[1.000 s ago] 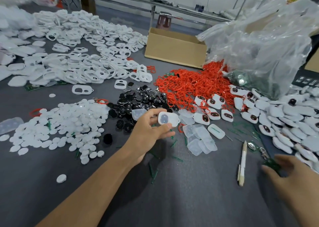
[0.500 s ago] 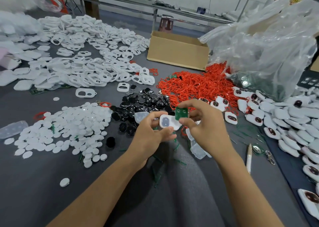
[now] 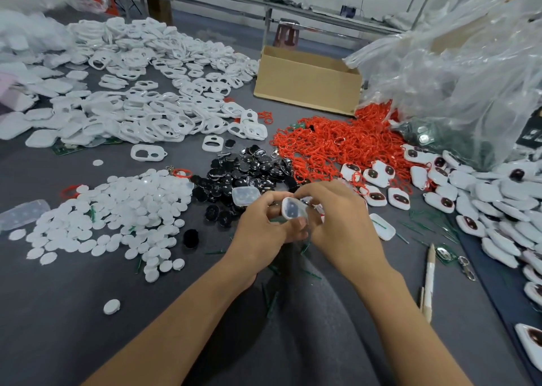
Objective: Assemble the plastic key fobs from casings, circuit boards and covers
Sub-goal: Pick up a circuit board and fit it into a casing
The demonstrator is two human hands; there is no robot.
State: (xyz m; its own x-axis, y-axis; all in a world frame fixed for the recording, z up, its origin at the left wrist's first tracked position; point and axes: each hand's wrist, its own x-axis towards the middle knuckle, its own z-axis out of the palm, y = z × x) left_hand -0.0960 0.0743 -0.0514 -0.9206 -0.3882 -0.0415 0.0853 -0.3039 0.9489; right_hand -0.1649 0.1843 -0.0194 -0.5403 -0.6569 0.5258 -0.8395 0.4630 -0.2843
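Note:
My left hand (image 3: 264, 227) grips a white fob casing (image 3: 293, 208) at the table's middle, its open side tilted toward me with a dark inside showing. My right hand (image 3: 337, 218) meets it from the right, fingers curled against the casing's right end. The green circuit board is hidden between the casing and my fingers. White ring-shaped casings (image 3: 140, 101) are heaped at the back left. White round covers (image 3: 117, 209) lie in a pile at the left, black round parts (image 3: 246, 171) behind my hands. Finished white fobs (image 3: 484, 198) spread along the right.
A heap of red loops (image 3: 331, 145) lies behind the hands. A cardboard box (image 3: 308, 83) stands at the back, a big clear plastic bag (image 3: 457, 86) at the right. A pen (image 3: 428, 280) lies at the right front. Clear covers (image 3: 245, 195) sit by my left hand.
My right hand came in from the right with a green circuit board and brought it to the casing in my left hand. The board is now out of sight.

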